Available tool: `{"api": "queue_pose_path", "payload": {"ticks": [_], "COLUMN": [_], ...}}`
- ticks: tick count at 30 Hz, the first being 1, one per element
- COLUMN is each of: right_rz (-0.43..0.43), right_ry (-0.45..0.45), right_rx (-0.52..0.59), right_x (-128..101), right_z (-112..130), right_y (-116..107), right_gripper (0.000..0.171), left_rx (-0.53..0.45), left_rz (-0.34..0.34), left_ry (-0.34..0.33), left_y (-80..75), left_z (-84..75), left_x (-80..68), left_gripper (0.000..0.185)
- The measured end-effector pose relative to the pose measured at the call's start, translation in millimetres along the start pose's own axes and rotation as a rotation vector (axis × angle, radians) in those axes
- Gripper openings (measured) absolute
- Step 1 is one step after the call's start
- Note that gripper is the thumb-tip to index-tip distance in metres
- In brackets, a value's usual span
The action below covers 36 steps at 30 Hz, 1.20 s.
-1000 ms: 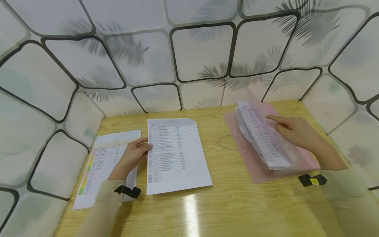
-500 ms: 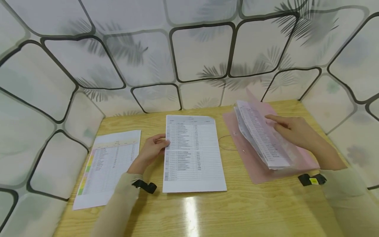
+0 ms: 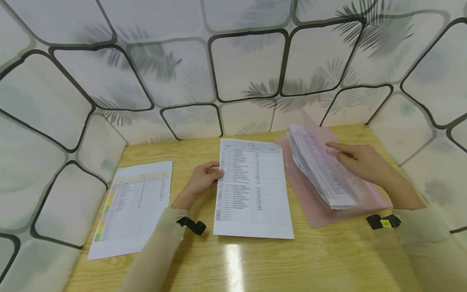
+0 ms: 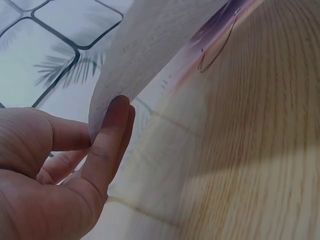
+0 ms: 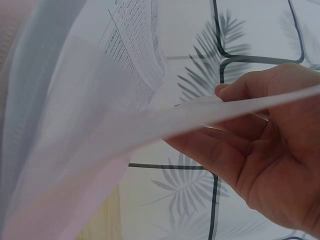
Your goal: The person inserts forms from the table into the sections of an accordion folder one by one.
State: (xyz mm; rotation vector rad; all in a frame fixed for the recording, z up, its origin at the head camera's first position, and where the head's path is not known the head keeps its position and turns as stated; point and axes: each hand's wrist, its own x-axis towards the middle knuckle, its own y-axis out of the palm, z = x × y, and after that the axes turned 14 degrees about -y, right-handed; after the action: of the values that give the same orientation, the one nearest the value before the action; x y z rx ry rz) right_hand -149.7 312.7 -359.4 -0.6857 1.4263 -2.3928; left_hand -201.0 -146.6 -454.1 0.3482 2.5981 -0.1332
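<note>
My left hand point(image 3: 198, 181) pinches a printed table sheet point(image 3: 251, 190) by its left edge, above the middle of the table. In the left wrist view the sheet point(image 4: 145, 55) rises from between my thumb and fingers. On the right lies an opened pink folder point(image 3: 304, 207). Printed pages point(image 3: 321, 170) stand tilted inside it, partly behind a translucent pink cover. My right hand point(image 3: 365, 162) holds that raised cover at its edge. Close up in the right wrist view, the translucent cover point(image 5: 115, 145) runs between the thumb and fingers of my right hand point(image 5: 280, 145).
Another printed sheet point(image 3: 138, 207) with coloured cells down its left side lies flat on the left of the wooden table point(image 3: 255, 263). A patterned wall point(image 3: 248, 65) encloses the back and both sides. A thin cord point(image 4: 215, 55) dangles by the folder.
My left hand has carried the printed sheet to the right, from beside the coloured sheet to near the folder, whose left edge it now overlaps in view. My right hand and the folder stay put.
</note>
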Motion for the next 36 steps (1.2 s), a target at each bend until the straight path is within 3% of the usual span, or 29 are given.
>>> {"api": "queue_pose_path", "payload": {"ticks": [8,23,36], "right_rz": [0.023,0.010,0.019], "right_ry": [0.042,0.017,0.020], "right_rx": [0.019,0.003,-0.006], "right_x": [-1,1,2], "right_z": [-1,1,6], "right_y": [-1,0,-1], "right_gripper": [0.041,0.041,0.041], "left_rx": [0.010,-0.013,-0.124], "left_rz": [0.024,0.013,-0.083], "left_ry": [0.017,-0.004,-0.035], "left_y": [11.7,34.9,53.0], "left_z": [-2.4,-4.3,-4.9], "left_x": [7.1,18.6,26.5], "left_gripper": [0.039,0.040,0.040]}}
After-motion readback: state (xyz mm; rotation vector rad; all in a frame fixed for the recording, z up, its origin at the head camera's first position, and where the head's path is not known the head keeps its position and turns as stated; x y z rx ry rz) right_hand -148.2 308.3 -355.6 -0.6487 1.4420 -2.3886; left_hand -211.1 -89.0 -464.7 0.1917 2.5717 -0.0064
